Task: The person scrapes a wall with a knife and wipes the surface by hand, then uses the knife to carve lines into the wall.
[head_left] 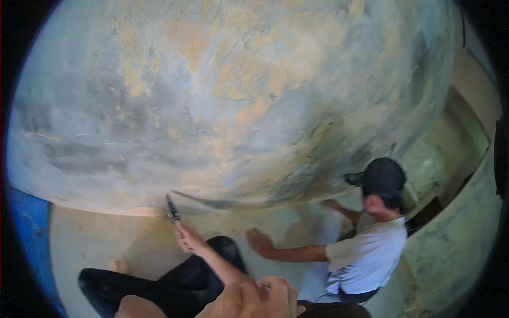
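Moderate diffuse light, dimmer at far right, soft-edged shadow on the floor (74, 233) at near left, curved surface (297, 69) slightly blurred in texture, pronounced wide-angle bowing toward edges, black corners.

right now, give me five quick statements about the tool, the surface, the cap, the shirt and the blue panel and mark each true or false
1. A hand has its fingers around the tool. True.
2. The tool points away from the big surface. False: it points up the picture, toward the surface.
3. The surface is patchy, with yellowish and grey-blue areas. True.
4. The cap is white. False: the cap is dark; the shirt is pale.
5. The blue panel is at the picture's right edge. False: it is at the left.
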{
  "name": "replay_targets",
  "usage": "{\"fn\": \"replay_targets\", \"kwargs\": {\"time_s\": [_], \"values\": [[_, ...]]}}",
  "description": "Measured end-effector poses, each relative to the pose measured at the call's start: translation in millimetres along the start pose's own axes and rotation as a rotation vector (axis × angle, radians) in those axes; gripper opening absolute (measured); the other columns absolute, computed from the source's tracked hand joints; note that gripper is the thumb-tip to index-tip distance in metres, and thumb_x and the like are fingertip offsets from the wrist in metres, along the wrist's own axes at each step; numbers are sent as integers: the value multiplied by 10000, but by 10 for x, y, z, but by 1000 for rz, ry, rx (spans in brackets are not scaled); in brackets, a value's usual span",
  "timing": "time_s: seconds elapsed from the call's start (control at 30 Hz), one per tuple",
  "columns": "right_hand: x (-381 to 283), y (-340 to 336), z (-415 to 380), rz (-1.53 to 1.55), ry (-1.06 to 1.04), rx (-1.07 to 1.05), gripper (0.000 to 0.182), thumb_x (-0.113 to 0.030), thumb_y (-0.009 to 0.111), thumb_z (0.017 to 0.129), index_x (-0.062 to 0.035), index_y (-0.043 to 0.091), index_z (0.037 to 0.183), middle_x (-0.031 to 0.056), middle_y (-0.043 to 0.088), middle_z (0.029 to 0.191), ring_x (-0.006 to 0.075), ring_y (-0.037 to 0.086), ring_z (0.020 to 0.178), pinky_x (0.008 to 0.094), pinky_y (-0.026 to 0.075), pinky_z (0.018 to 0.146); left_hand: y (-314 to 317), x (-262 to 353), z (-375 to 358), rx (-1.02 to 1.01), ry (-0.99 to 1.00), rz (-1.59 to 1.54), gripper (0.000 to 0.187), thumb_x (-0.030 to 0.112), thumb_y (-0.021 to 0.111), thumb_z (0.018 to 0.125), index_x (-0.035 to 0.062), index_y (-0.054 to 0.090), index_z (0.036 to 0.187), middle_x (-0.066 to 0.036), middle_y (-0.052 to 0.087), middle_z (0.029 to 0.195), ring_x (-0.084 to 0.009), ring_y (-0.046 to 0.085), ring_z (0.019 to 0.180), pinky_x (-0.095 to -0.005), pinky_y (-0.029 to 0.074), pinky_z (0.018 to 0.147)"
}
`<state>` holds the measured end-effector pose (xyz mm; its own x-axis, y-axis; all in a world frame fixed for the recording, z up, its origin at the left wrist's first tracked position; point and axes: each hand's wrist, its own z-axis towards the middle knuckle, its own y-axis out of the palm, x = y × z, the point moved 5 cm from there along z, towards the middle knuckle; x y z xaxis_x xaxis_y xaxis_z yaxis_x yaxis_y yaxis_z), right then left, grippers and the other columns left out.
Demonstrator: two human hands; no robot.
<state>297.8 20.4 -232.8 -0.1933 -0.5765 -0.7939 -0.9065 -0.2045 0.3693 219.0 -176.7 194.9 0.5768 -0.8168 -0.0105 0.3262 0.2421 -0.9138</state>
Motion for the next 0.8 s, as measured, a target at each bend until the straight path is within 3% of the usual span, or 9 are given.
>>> {"fn": "replay_targets", "kwargs": {"time_s": [0.3, 0.37, 0.43, 0.47, 0.5, 0.6, 0.63, 0.7, 0.8], "values": [[68, -115, -22, 119, 45, 12, 519, -696, 521, 912, -208, 459, 747, -76, 328, 520, 61, 252, 332, 234, 167, 315, 269, 349, 189, -238, 318, -573, 181, 271, 580, 905, 92, 584, 876, -57, 559, 855, -204, 590, 653, -309, 487, 597], [171, -129, 27, 143, 87, 61, 410, -646, 548, 930, -236, 547, 909, -80, 329, 567, 60, 280, 366, 242, 172, 325, 307, 414, 178, -200, 351, -635, 183, 268, 591, 903, 85, 588, 889, -62, 566, 839, -205, 606, 651, -313, 494, 582], [197, -86, 20, 183, 100, -79, 343, -602, 547, 952, -261, 560, 984, -98, 357, 595, 48, 295, 381, 224, 193, 334, 438, 447, 144, -120, 369, -718, 189, 257, 616, 889, 71, 597, 921, -71, 578, 810, -203, 633, 660, -318, 507, 568], [202, -99, 8, 109, 68, -86, 327, -591, 545, 958, -267, 564, 995, -106, 367, 594, 43, 295, 382, 217, 204, 334, 547, 465, 99, -78, 364, -758, 197, 251, 629, 882, 64, 601, 937, -76, 584, 796, -202, 647, 664, -321, 514, 561], [170, -128, 5, 263, 104, -200, 358, -612, 532, 955, -260, 554, 897, -108, 357, 575, 42, 302, 380, 218, 207, 328, 640, 409, 89, -24, 347, -784, 207, 246, 642, 875, 57, 606, 953, -81, 591, 782, -202, 660, 668, -323, 520, 554], [-42, -42, -200, 21, 119, -56, 433, -636, 550, 935, -245, 463, 770, -101, 323, 553, 44, 266, 378, 224, 209, 332, 352, 346, 110, 147, 304, -765, 256, 305, 553, 950, 60, 584, 882, -80, 598, 831, -238, 641, 628, -359, 501, 536], [-143, 0, -312, -17, 112, 69, 441, -639, 557, 930, -240, 452, 775, -101, 313, 550, 41, 265, 380, 221, 196, 335, 358, 397, 153, 57, 279, -795, 259, 309, 560, 944, 59, 581, 877, -81, 600, 797, -242, 649, 621, -363, 507, 537], [-93, -151, -184, -5, 125, 22, 453, -646, 565, 921, -228, 449, 790, -102, 305, 545, 36, 259, 375, 218, 179, 331, 394, 429, 206, -101, 229, -860, 267, 318, 576, 932, 58, 573, 868, -83, 605, 728, -249, 665, 609, -370, 520, 541], [-38, -187, -171, -59, 94, 76, 459, -658, 582, 904, -227, 474, 790, -93, 333, 535, 34, 273, 354, 217, 194, 309, 159, 305, 42, -211, -39, -784, 287, 332, 598, 916, 53, 566, 856, -59, 559, 605, -234, 653, 563, -353, 510, 493]]}}
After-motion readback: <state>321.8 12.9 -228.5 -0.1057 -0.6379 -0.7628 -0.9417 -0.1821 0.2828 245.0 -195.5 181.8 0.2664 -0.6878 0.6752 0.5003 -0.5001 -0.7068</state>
